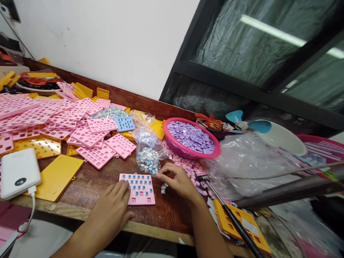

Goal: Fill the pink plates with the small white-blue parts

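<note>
Left hand (pixel 113 203) on pink plate (pixel 142 190), left side

Shows 2 bare hands, the left hand (pixel 114 201) and the right hand (pixel 176 179), with slender fingers (pixel 122 188) and rounded tips. Narrows at 2 bare wrists (pixel 198 201), then thickens smoothly into 2 bare forearms (pixel 211 231). Leaves fingernails too small to make out clearly.

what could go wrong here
The right hand could scatter the loose blue-and-white pieces beside it. The left hand covers part of the pink plate, so a badly seated piece could go unnoticed there. The white power bank's cable hangs past the table edge; a snag might drag it down.
</note>
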Tool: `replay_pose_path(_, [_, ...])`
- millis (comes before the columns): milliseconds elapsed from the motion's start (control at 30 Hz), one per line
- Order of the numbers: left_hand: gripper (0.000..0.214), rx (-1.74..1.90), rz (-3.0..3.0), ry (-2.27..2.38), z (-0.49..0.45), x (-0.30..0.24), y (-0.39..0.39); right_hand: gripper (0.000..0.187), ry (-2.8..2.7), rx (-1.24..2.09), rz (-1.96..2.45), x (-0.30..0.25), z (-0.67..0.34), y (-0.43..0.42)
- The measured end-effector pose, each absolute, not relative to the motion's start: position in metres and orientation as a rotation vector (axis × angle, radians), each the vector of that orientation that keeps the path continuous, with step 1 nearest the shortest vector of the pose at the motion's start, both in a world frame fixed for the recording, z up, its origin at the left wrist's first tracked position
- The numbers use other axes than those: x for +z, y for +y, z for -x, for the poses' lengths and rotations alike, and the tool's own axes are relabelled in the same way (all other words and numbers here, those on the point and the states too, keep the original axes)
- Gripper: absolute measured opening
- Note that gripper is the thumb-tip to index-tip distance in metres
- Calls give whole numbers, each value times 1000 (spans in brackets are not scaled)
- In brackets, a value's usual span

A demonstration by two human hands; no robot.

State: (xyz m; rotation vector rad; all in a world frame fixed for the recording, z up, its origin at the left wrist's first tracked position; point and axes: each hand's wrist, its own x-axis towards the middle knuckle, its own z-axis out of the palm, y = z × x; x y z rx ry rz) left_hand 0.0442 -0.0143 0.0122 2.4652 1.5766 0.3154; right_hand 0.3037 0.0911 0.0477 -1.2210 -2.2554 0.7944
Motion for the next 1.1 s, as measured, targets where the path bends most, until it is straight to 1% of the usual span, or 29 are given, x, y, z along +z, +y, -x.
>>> replay_pose_path(100, [33,294,-2428,1545,-43,15,-11,22,-2278,877,1449,48,-329,99])
replay_pose_path(200, [29,256,-2405,1547,-42,20,-7,26,-2352,1008,1559,37,-345,106])
replay_pose_path(300, [25,236,-2430,1570,-44,26,-9,30,-2429,987,1535,25,-348,112])
replay_pose_path(367, [22,226,-2452,1548,-48,33,-12,26,-2477,951,1493,18,-346,115])
replay_pose_path(467, [25,222,-2524,1454,-57,46,-9,19,-2473,943,1423,13,-342,119])
replay_pose_path(633, [26,281,-2680,1518,-77,56,45,18,-2348,999,1372,16,-343,121])
replay_pose_path(700, [24,200,-2739,1431,-85,53,72,17,-2294,1037,1338,19,-345,120])
replay_pose_path(767, [21,105,-2785,1327,-92,48,94,20,-2224,1105,1275,22,-345,120])
replay_pose_path(833, [16,47,-2773,1337,-99,42,107,28,-2141,1203,1176,26,-344,118])
replay_pose_path(933, [19,36,-2720,1434,-108,36,113,42,-2064,1334,1017,33,-342,115])
replay_pose_path(1000, [22,56,-2693,1477,-112,32,113,44,-2085,1347,935,38,-342,112])
replay_pose_path(1100, [22,85,-2634,1545,-115,30,113,42,-2137,1303,878,41,-341,110])
